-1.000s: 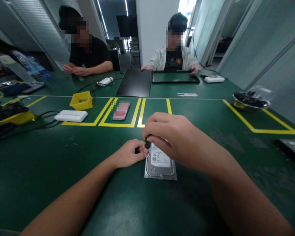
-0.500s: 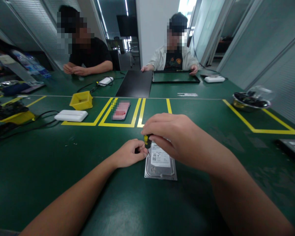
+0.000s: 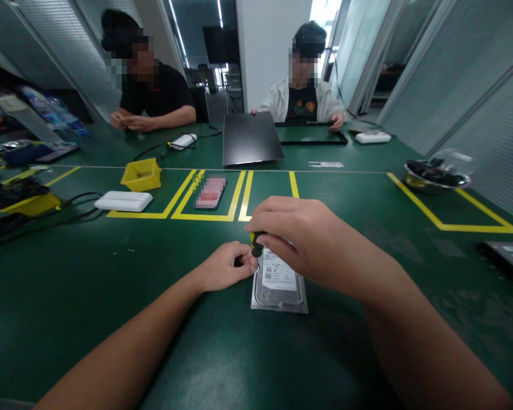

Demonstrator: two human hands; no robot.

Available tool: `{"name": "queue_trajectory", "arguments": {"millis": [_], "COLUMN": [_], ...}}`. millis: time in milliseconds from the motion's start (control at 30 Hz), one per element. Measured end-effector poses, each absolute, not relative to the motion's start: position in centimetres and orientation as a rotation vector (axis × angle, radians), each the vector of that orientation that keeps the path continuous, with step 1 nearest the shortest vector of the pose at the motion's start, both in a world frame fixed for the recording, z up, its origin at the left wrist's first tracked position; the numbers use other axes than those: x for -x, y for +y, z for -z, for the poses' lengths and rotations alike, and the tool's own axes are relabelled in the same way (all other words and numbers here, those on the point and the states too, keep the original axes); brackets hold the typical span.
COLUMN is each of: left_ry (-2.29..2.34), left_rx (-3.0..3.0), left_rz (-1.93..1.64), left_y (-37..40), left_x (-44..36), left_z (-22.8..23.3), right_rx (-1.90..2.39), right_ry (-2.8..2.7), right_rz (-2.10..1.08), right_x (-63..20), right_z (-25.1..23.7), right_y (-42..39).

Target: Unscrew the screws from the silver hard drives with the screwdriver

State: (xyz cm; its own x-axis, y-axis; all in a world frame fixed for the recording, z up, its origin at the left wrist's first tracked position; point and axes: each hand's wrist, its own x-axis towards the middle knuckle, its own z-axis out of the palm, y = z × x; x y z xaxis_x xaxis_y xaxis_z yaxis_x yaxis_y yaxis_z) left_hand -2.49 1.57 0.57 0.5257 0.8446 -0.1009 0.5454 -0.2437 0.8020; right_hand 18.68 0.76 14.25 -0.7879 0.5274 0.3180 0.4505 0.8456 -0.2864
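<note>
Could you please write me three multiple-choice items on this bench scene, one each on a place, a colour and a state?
1. Where does the hard drive lie?
A. Flat on the green table, in front of the person
B. Inside the yellow bin
C. On the black panel

2. What colour is the small bin beside the white box?
A. Red
B. Yellow
C. Blue

3. How does the right hand stand?
A. Flat and open on the table
B. Raised well clear of everything
C. Closed on a black and yellow screwdriver over the drive's far left corner

Answers:
1 A: the drive rests label up on the bare table surface.
2 B: the bin is plainly yellow.
3 C: the fingers wrap the handle, while the left hand pinches beside that corner.
</note>
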Motion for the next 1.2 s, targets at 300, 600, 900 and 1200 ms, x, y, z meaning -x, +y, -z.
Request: {"name": "queue_trajectory", "arguments": {"millis": [300, 600, 900, 1200], "left_ry": [1.150, 1.133, 1.144, 1.145], "left_rx": [-1.948, -1.953, -1.944, -1.951], "left_rz": [-0.463, -0.475, -0.485, -0.474], "left_y": [1.49, 1.63, 1.64, 1.52], "left_x": [2.41, 2.58, 2.62, 2.42], "left_z": [-0.75, -0.06, -0.10, -0.76], "right_rx": [0.681, 0.619, 0.637, 0.769], "right_ry": [-2.614, -2.580, -2.598, -2.617], "right_rz": [-0.346, -0.319, -0.292, -0.283], "right_x": [-18.65, -18.84, -18.69, -18.56], "right_z": [-14.41, -13.84, -14.02, -14.18], "right_y": [0.55, 0.85, 0.76, 0.53]}}
